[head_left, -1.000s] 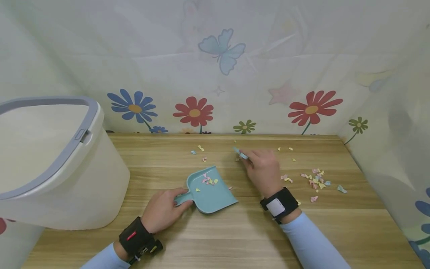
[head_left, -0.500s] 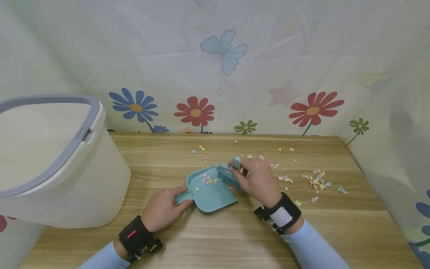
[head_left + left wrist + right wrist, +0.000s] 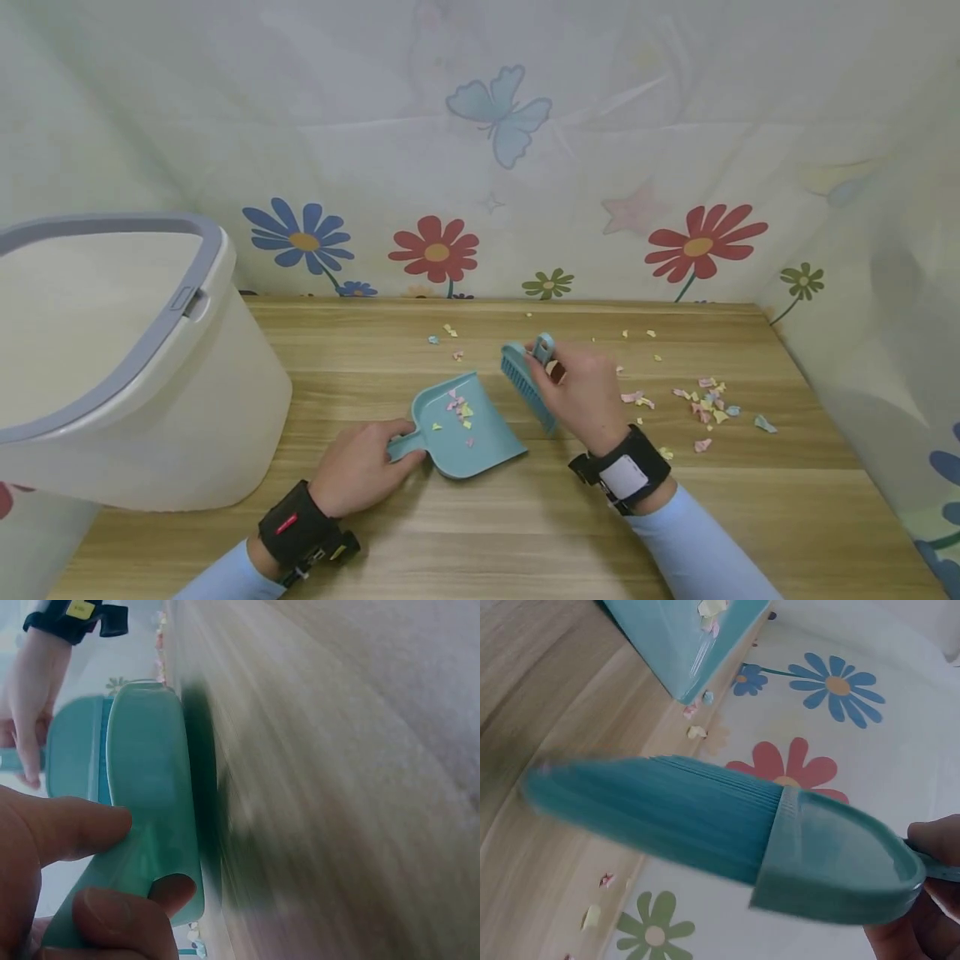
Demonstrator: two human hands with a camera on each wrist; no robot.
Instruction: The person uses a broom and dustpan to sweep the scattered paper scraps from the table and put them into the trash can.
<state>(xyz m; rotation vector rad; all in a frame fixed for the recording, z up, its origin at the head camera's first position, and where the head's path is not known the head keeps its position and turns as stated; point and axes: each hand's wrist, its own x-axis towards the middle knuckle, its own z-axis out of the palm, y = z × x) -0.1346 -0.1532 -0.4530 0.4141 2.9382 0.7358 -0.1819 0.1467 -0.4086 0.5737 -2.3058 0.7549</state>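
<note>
In the head view my left hand (image 3: 366,468) grips the short handle of a teal dustpan (image 3: 480,442), whose wide lip faces right. Several pink and yellow paper scraps (image 3: 460,408) lie in the pan. My right hand (image 3: 588,392) holds a small teal hand brush (image 3: 525,379) by its handle, just right of the lip, bristles pointing down. The right wrist view shows the brush's bristles (image 3: 667,817) large, with the pan's corner (image 3: 686,675) beyond. In the left wrist view thumb and fingers clasp the dustpan handle (image 3: 97,889).
A white bin (image 3: 240,400) with a grey rim stands at the left. A pile of paper scraps (image 3: 705,404) lies on the wooden table (image 3: 480,542) at the right, and a few more scraps (image 3: 448,331) near the back edge. A flower-patterned curtain (image 3: 337,158) closes off the back.
The right hand brought the brush from the back of the table to the dustpan's lip, then drew it slightly right. A pink scrap now lies farther inside the pan, which shifted slightly.
</note>
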